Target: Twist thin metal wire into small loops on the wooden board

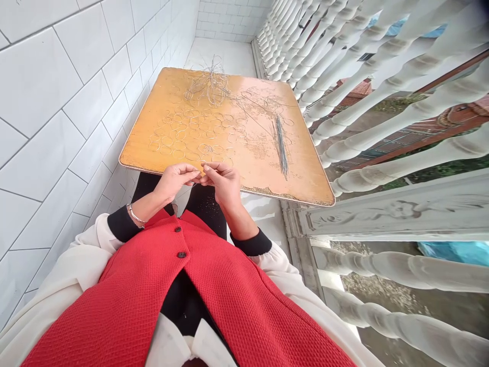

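My left hand (174, 179) and my right hand (223, 181) meet at the near edge of a worn orange board (305, 178). Their fingertips are pinched together on a thin piece of wire (203, 164), too fine to see clearly. Just beyond them several small wire rings (191, 133) lie spread flat over the board. A bundle of straight wire lengths (281, 145) rests to the right of the rings. A tangle of loose wire (209, 84) sits at the board's far edge.
A white tiled wall (57, 102) runs along the left. A white stone balustrade (382, 76) closes the right side, close to the board's edge. White floor (225, 53) shows beyond the board. My red vest and white sleeves fill the foreground.
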Demonstrator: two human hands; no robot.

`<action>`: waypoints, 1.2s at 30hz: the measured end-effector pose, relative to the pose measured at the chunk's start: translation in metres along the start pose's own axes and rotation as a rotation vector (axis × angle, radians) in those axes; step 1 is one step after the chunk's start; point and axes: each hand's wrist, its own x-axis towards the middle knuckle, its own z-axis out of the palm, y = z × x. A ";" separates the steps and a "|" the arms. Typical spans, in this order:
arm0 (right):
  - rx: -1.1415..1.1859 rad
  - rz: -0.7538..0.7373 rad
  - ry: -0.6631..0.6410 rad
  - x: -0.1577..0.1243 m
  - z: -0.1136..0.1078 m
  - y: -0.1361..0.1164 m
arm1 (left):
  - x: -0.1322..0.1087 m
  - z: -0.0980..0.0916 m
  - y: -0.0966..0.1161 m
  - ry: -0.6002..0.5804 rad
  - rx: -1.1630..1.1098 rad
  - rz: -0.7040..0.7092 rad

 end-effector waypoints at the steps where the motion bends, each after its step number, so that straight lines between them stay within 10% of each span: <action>1: -0.016 0.004 -0.001 0.000 0.000 -0.001 | 0.000 0.000 0.000 0.002 -0.008 -0.001; 36: 0.060 0.060 -0.108 0.021 0.007 -0.006 | 0.002 -0.013 0.018 0.046 -0.059 0.059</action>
